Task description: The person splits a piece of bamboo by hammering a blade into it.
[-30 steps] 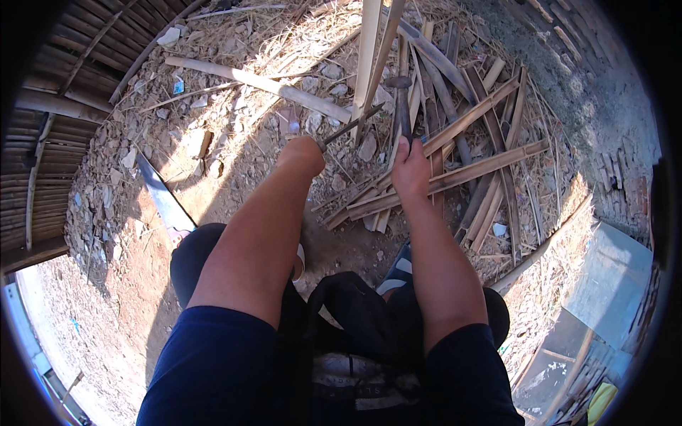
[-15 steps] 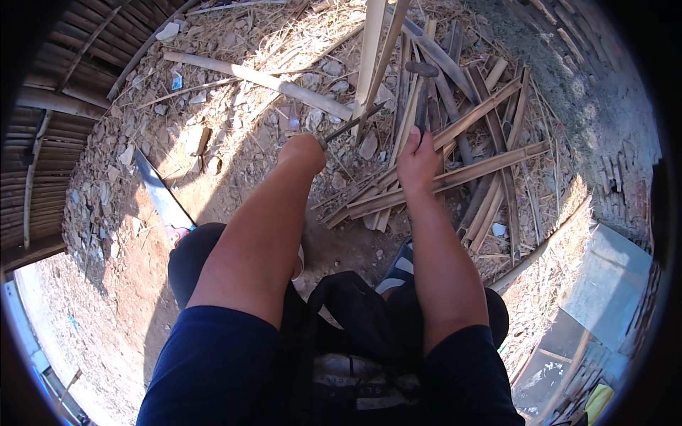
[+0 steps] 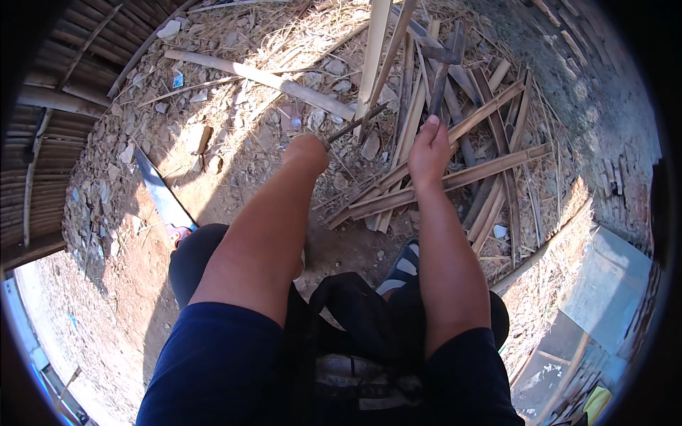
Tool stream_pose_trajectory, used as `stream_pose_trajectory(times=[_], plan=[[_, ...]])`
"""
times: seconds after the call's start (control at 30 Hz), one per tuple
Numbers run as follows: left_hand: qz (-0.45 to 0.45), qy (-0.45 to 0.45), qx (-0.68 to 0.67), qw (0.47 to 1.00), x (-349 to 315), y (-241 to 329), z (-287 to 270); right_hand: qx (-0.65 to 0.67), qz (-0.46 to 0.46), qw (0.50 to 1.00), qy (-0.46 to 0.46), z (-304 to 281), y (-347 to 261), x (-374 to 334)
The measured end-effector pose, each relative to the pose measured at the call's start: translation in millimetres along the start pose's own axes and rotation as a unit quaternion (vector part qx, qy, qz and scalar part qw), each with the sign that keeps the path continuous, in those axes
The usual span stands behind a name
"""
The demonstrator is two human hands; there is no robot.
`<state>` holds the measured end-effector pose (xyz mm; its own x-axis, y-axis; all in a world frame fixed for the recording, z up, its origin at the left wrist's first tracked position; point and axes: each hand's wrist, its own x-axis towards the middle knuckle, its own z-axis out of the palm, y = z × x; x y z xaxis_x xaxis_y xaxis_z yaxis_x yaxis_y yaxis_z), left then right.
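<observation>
My left hand is closed round the handle of a knife with a narrow dark blade. The blade points right and crosses the lower part of two bamboo strips that stand upright, splayed apart toward the top; whether it sits between them cannot be made out. In my right hand is a hammer, gripped by its dark handle with the thumb along it. The hammer's head is up and away from me, apart from the knife, over a pile of split bamboo pieces.
A hand saw lies on the ground by my left knee. One bamboo pole rests across rubble and straw ahead. To the left is a slatted bamboo wall; a rough grey wall borders the right, with flat grey sheets below it.
My right hand and the hammer have moved to the right and slightly away from me, with the head swinging right. My left hand and the knife have barely shifted.
</observation>
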<state>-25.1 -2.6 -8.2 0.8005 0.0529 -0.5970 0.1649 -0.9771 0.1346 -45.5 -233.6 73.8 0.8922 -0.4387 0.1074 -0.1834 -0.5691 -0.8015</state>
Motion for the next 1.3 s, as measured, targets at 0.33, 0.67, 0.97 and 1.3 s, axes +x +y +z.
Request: stream_pose_trajectory(times=[0.33,0.67,0.97,1.3], plan=[[-0.020,-0.015,-0.029,0.999,-25,10,-20,-0.182,0.041,0.964,-0.188,14,54,-11],[0.019,-0.015,-0.074,0.997,-44,12,-39,-0.099,0.018,0.992,-0.080,8,17,-20],[0.010,-0.022,-0.022,0.999,-20,4,-14,-0.137,0.028,0.976,-0.170,18,45,-8],[-0.027,-0.030,-0.037,0.999,-19,9,-22,-0.169,0.032,0.975,-0.141,25,55,-33]])
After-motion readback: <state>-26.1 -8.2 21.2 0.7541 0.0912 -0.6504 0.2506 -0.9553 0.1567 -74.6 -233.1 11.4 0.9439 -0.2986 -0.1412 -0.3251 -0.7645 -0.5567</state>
